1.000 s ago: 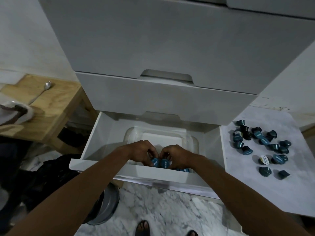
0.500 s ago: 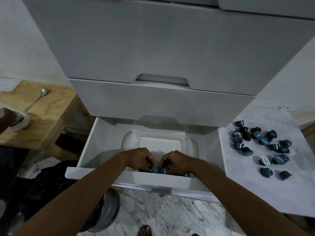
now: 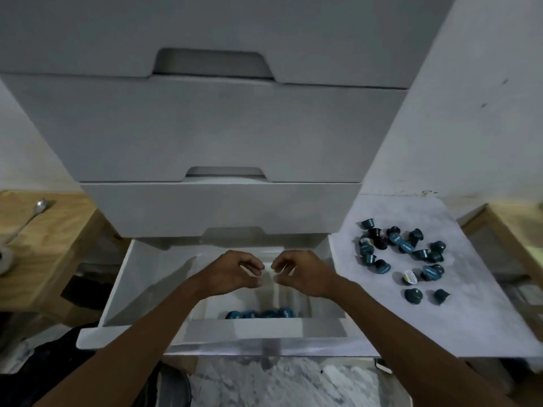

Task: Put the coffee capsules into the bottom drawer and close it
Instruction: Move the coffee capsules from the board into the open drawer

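Note:
The white bottom drawer [image 3: 123, 283] stands pulled out. Inside it lies a clear plastic container [image 3: 291, 298] with a row of several blue coffee capsules [image 3: 260, 314] against its near wall. My left hand [image 3: 232, 271] and my right hand [image 3: 299, 273] hover side by side above the container, fingers curled and apart, holding nothing. Several more dark blue capsules [image 3: 404, 254] lie scattered on the white surface [image 3: 476, 318] to the right of the drawer; one of them [image 3: 410, 277] shows a white lid.
Two closed grey drawers [image 3: 205, 207] rise above the open one. A wooden board [image 3: 50, 239] with a spoon [image 3: 26, 221] lies on the left. Marble floor [image 3: 282, 383] shows below the drawer front. A wooden ledge [image 3: 517, 230] sits at far right.
Both hands have let go of the capsules they held low in the container and have risen above it, empty. The capsules now lie in a row. The camera has tilted upward.

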